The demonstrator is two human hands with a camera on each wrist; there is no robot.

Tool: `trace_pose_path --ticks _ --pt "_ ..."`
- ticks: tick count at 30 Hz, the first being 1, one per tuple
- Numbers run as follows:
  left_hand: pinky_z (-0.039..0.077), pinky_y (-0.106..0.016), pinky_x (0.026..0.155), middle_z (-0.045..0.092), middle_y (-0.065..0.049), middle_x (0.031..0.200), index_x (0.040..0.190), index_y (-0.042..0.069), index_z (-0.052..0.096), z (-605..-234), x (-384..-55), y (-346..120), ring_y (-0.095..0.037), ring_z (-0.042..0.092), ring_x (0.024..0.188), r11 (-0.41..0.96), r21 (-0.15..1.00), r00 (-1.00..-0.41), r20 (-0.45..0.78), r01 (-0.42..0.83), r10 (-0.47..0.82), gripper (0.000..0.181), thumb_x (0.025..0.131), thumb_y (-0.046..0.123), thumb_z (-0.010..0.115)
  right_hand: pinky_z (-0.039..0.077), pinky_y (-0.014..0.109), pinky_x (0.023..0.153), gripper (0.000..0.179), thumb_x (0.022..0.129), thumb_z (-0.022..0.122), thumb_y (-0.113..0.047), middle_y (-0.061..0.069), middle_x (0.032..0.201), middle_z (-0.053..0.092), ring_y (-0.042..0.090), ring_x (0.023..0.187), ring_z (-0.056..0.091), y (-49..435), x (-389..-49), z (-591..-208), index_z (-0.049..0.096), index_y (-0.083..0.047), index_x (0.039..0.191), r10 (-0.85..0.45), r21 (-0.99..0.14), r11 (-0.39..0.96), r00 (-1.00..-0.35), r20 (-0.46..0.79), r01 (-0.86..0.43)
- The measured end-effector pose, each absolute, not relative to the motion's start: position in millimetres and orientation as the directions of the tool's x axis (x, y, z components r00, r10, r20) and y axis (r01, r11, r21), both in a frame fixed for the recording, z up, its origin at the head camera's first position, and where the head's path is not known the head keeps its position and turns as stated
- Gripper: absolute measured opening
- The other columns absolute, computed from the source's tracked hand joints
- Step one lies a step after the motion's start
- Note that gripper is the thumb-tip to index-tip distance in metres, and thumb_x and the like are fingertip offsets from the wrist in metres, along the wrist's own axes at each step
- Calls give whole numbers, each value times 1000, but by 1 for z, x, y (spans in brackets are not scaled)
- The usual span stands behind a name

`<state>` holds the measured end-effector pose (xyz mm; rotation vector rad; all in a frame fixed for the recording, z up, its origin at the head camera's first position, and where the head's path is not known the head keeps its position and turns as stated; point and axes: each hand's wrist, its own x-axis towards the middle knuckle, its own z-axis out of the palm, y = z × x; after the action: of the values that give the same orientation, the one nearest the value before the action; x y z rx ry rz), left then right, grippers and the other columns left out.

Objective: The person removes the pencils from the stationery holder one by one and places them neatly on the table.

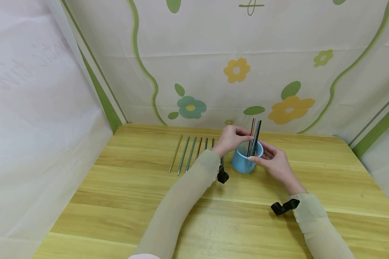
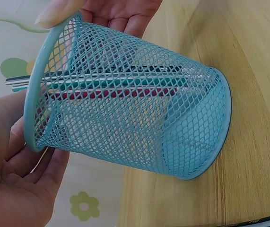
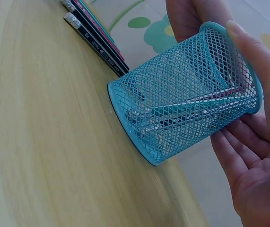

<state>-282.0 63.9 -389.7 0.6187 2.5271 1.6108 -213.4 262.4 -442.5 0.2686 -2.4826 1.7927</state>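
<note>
Now I see the left hand (image 1: 229, 140) pinching pencils (image 1: 257, 133) inside the blue cup (image 1: 239, 163), which the right hand (image 1: 277, 165) holds near the surface's (image 1: 233, 223) far edge, "HB" legible on a loose black pencil (image 3: 96, 45).

Beige on both arms, folks: left sleeve (image 1: 175, 208) and right sleeve (image 1: 324, 232), long, plain, matching! Each ends in a greyer band, left cuff (image 1: 210, 163), right cuff (image 1: 311, 208), then bare left hand (image 1: 229, 139), bare right hand (image 1: 276, 163). And there, strikingly black: left camera (image 1: 222, 176), small, blocky; right camera (image 1: 277, 208), chunky on its dark bracket (image 1: 291, 205)!
</note>
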Motion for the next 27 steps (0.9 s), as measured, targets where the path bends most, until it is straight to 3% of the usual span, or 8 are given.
trace_pose_path --ticks 14,27 --pt "56 -20 75 73 10 95 108 14 79 -376 -284 56 -4 66 88 244 919 -921 224 309 320 19 94 26 78 50 16 93 72 91 81 -19 22 147 52 25 127 58 262 -214 -444 46 -2 151 -100 -930 308 -979 179 -201" --pt "60 -24 73 74 3 93 107 6 78 -362 -279 57 -11 72 80 19 960 -925 265 281 272 16 94 15 77 50 17 94 73 90 82 -19 22 146 52 20 125 59 264 -216 -446 47 0 151 -112 -929 298 -974 197 -222"
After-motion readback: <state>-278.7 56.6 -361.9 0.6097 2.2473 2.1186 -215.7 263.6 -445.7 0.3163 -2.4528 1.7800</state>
